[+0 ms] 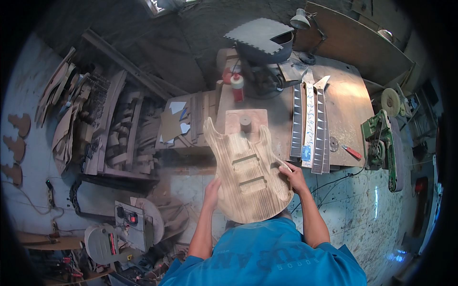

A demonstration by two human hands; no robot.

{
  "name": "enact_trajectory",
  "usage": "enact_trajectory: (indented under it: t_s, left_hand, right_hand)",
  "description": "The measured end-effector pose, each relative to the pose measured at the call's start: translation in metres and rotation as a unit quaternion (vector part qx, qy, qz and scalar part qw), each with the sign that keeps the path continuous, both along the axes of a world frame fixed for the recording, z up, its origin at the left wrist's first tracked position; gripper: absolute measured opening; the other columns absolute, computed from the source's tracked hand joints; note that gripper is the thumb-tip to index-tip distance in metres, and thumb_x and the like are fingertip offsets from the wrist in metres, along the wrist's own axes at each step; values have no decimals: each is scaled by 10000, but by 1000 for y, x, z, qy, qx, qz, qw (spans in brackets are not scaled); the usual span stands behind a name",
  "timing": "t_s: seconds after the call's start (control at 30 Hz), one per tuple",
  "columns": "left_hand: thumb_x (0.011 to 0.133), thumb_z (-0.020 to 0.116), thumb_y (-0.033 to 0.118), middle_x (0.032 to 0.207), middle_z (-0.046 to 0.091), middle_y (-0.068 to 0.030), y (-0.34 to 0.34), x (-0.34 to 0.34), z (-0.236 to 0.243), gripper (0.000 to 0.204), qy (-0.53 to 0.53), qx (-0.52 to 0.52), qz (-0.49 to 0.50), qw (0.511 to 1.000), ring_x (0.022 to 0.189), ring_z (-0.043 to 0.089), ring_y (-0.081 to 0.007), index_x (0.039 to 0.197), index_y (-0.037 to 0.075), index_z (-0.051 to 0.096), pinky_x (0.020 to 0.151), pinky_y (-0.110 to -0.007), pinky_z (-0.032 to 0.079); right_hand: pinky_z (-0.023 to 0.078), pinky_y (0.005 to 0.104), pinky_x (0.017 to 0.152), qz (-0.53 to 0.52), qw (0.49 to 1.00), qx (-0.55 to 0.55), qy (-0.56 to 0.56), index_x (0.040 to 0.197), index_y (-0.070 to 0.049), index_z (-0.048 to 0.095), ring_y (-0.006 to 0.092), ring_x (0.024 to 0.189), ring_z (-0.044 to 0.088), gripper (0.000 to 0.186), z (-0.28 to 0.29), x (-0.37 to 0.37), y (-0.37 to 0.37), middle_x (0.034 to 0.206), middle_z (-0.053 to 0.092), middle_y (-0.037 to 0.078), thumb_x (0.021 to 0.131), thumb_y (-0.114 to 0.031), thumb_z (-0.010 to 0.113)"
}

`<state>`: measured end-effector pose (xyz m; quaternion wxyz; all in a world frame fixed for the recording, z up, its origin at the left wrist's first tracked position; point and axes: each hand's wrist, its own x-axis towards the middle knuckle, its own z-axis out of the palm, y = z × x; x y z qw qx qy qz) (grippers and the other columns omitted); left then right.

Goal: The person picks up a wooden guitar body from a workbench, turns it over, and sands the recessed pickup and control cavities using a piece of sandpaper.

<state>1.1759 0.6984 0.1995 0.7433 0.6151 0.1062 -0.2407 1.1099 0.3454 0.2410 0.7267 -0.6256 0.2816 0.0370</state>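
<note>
So from my end of the feed I've got a pale, stripy-grained wooden guitar body (251, 173) held out in front of a blue short-sleeved shirt (286, 236), horns pointing away from me. My left hand (213, 189) is clasping the left edge, though most of those fingers are out of sight; my right hand (295, 178) has the right edge gripped with the thumb on top. The two horns straddle a short, dark upright cylinder (245, 123) on a pinkish square board (234, 117), toward the left part of the brown plywood bench (350, 102). Looks like a sanding drum to me, but I can't tell whether it's touching the wood. My read is that the step in hand is either shaping around the horns or lining them up for it. Next move, I'd say, calls for holding the body level, both hands sharing the load, and bringing the curve in lightly so nothing gouges. Pushing harder on one side could tip it, and those thin horns look easiest to overcut
</note>
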Motion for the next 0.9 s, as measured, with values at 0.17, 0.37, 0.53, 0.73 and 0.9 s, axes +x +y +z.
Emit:
enact_trajectory:
  t_s: [0.17,0.37,0.53,0.73,0.9]
  left_hand:
    - [1074,527,273,1240,694,-98,2,1,-9,401,-6,-7,6,1000,1071,681,-156,1341,-18,599,942,-301,535]
    - [1071,535,288,1243,693,-100,0,4,-10,421,-17,-7,17,1000,1071,683,-161,1352,-20,591,935,-307,541]
    - [1073,530,297,1241,694,-104,-3,7,-3,440,-1,2,17,1000,1067,688,-168,1365,-29,578,920,-309,550]
    - [1069,536,285,1228,697,-109,-3,15,-9,432,-2,-7,22,1000,1055,688,-171,1356,-35,585,916,-311,546]
    - [1059,559,256,1207,704,-113,-4,20,-5,405,16,-23,32,999,1055,676,-169,1315,-53,615,919,-312,530]
  right_hand:
    - [529,278,871,5,1000,4,-3,1323,-15,678,119,959,654,501,-1,5,-2,1125,726,82,889,-237,794]
    - [526,272,869,12,1000,13,-10,1328,-12,672,113,956,652,493,-5,15,-6,1124,725,71,897,-223,787]
    - [520,271,889,17,1000,12,-8,1345,-14,660,113,984,648,510,-4,21,-7,1160,718,74,900,-230,786]
    - [516,277,916,19,1000,19,-7,1356,2,645,123,1014,651,540,-11,28,-9,1199,710,87,898,-243,792]
    - [521,280,916,17,999,32,-12,1362,5,638,129,1010,660,547,-11,32,-8,1190,716,93,898,-241,793]
